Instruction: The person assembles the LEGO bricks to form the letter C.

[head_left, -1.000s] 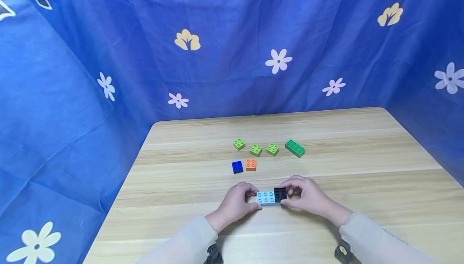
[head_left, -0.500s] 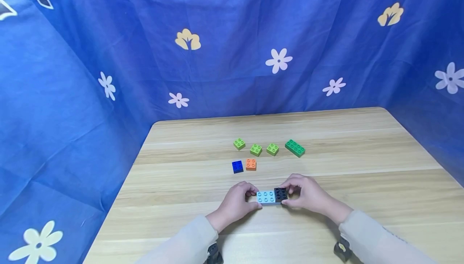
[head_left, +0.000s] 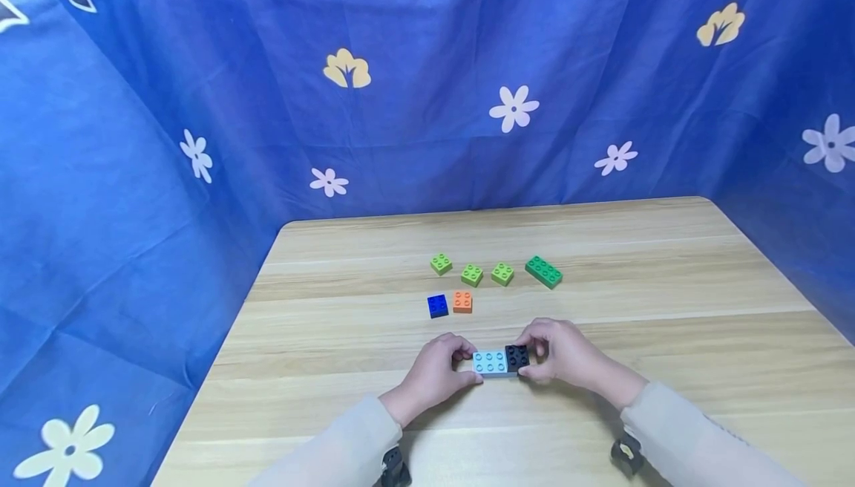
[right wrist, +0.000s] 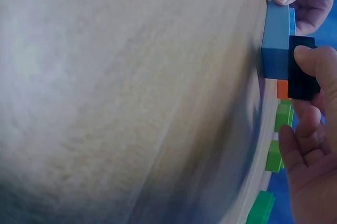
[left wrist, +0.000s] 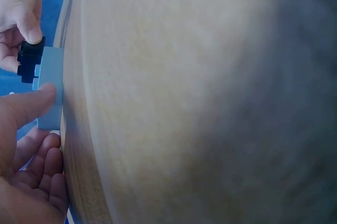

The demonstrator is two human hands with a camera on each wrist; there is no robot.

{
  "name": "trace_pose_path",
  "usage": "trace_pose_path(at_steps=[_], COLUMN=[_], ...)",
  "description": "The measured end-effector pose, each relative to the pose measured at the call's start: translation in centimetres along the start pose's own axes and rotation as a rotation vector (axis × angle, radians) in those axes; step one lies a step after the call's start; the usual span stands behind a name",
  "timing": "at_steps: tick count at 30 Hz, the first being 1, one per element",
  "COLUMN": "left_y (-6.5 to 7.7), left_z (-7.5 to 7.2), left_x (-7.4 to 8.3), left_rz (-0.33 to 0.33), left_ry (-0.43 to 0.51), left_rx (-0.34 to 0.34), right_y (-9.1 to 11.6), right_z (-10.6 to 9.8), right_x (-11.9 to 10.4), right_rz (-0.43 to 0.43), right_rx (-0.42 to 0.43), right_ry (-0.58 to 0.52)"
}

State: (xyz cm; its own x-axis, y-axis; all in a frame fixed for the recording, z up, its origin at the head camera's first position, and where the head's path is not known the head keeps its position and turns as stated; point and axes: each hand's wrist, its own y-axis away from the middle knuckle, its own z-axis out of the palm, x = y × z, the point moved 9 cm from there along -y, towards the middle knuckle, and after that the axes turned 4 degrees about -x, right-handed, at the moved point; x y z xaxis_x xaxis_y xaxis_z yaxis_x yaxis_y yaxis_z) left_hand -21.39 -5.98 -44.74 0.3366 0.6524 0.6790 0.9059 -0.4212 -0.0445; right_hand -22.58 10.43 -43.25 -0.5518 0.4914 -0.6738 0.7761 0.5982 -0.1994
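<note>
A light blue building brick (head_left: 490, 363) lies on the table with its studs up. My left hand (head_left: 434, 373) pinches its left end between thumb and fingers. On the right end sits a smaller black brick (head_left: 517, 357), which my right hand (head_left: 568, 357) holds between thumb and fingers. In the left wrist view the black brick (left wrist: 30, 60) is on the studded side of the light blue brick (left wrist: 51, 71) and looks a little tilted. The right wrist view shows the black brick (right wrist: 303, 79) jutting past the end of the light blue one (right wrist: 276, 39).
Beyond the hands lie a dark blue brick (head_left: 437, 306) and an orange brick (head_left: 462, 302) side by side. Farther back are three lime green bricks (head_left: 471, 275) and a longer green brick (head_left: 544, 272). A blue patterned cloth (head_left: 414, 101) hangs around the wooden table (head_left: 320, 301).
The right hand and forearm have shifted very slightly, while both hands keep their hold. The bricks have hardly moved, and the head view has tilted a touch.
</note>
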Motion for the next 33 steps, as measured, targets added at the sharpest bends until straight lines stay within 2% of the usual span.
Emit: trace_pose_path(at_steps=[9,13,16,19,23,29,33], left_y=[0.0,0.0,0.0,0.0,-0.2,-0.6,-1.0], left_z=[0.0,-0.3,-1.1,-2.3,-4.1,-6.8,-7.7], left_x=[0.1,-0.5,-1.1,-1.7,-2.8,-5.0,-6.1], left_rz=[0.006,0.022,0.037,0.044,0.034,-0.024,-0.067], left_ry=[0.015,0.082,0.156,0.198,0.202,0.198,0.204], left_rx=[-0.011,-0.024,-0.006,0.042,0.142,0.314,0.372], right_y=[0.4,0.4,0.4,0.4,0.4,0.4,0.4], right_z=[0.1,0.2,0.3,0.3,0.3,0.3,0.3], right_x=[0.4,0.3,0.3,0.3,0.3,0.4,0.4], right_rz=[0.026,0.018,0.019,0.02,0.02,0.03,0.03], right_rx=[0.002,0.004,-0.001,0.001,0.007,0.004,0.002], right_ry=[-0.015,-0.02,-0.017,-0.013,-0.013,-0.028,-0.031])
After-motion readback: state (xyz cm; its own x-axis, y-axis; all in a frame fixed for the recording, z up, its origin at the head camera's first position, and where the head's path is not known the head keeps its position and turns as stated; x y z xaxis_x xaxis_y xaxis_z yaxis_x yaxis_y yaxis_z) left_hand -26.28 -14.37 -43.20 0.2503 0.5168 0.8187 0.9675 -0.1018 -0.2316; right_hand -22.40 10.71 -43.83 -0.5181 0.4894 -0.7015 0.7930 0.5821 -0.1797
